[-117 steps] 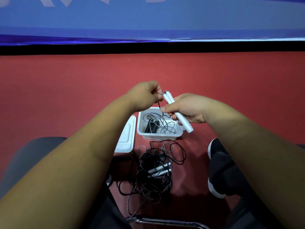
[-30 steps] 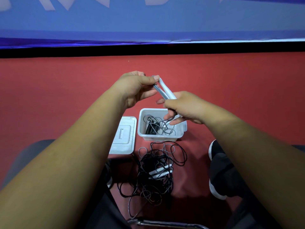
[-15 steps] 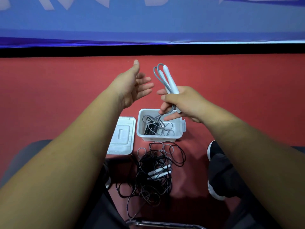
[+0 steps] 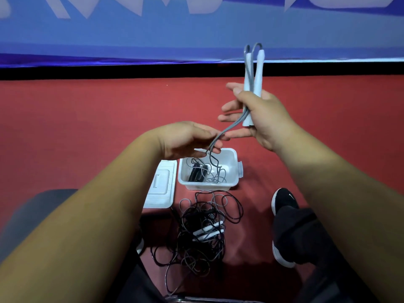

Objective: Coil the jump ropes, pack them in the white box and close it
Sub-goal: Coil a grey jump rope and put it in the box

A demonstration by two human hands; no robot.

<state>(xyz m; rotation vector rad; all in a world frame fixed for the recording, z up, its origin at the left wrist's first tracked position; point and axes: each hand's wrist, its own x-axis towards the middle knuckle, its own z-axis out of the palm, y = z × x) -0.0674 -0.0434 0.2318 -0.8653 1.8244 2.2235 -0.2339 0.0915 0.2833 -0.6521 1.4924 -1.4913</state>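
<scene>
Your left grip (image 4: 185,138), spread open half a second ago, now pinches the grey rope (image 4: 231,126) trailing up from the white box (image 4: 207,186), while your right grip (image 4: 264,119) clasps both handles (image 4: 259,71), raised higher: begin the next coil.

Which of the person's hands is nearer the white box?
Left. The left hand hangs just over the box's far rim, pinching the grey cord that trails into it. The right hand is higher and off to the right, gripping both white handles.
</scene>
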